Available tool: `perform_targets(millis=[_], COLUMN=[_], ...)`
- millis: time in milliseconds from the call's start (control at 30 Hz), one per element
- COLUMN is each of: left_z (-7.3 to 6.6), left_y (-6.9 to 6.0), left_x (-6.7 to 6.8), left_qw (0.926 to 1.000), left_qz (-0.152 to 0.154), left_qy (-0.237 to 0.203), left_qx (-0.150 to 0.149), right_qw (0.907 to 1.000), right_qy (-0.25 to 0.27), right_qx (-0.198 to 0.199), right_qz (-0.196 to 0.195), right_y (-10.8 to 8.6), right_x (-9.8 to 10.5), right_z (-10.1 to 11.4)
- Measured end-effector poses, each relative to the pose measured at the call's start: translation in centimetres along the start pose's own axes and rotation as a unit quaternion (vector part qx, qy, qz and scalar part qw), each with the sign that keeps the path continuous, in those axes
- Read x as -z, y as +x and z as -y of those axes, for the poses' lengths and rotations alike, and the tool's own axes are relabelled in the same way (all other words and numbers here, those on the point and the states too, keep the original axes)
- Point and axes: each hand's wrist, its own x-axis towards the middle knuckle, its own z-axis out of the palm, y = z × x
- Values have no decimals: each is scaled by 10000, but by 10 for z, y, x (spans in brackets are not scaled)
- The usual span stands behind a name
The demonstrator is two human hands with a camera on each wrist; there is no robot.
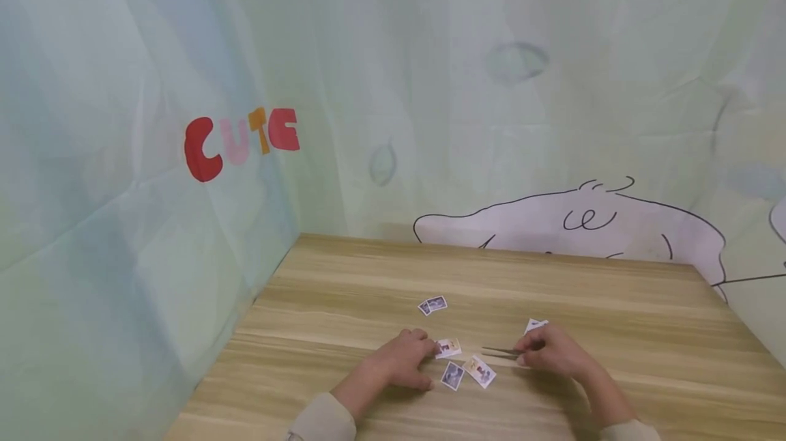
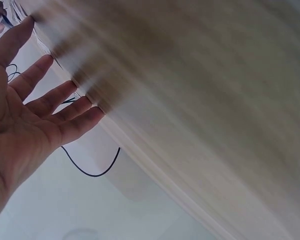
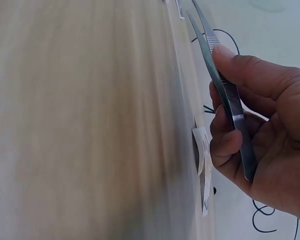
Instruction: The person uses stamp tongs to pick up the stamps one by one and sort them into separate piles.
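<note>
My right hand [image 1: 552, 352] holds a pair of metal tweezers [image 3: 233, 107] between thumb and fingers. Their two tips stand apart and point left over the table. With fingers spread, my left hand [image 1: 402, 360] rests its fingertips on the wood. Its index fingertip is at the left edge of a small picture card [image 1: 450, 347]. A grey-purple picture card [image 1: 453, 376] lies just right of the left thumb, beside a tilted colourful card [image 1: 481, 371]. Partly hidden behind the right hand are white-edged cards [image 1: 535, 324], which look bent in the right wrist view [image 3: 202, 150].
Two overlapping grey picture cards [image 1: 434, 303] lie farther back on the wood-grain table [image 1: 344, 277]. A printed cloth [image 1: 381, 100] hangs along the table's back and left edges, with coloured letters [image 1: 202, 151] and a line-drawn figure [image 1: 522, 222].
</note>
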Motion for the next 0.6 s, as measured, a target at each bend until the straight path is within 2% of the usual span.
perform_targets(millis=[133,600], left_z=[0,-1], left_y=[0,-1], left_x=[1,3], left_qw=[10000,9999], left_qz=[-3,-48], left_qy=[6,70], left_qx=[-30,-72], right_qw=[9999,10000], right_qy=[31,9], right_qx=[119,-88], right_qz=[21,42], right_y=[5,19], right_x=[-2,-14], right_z=[0,6])
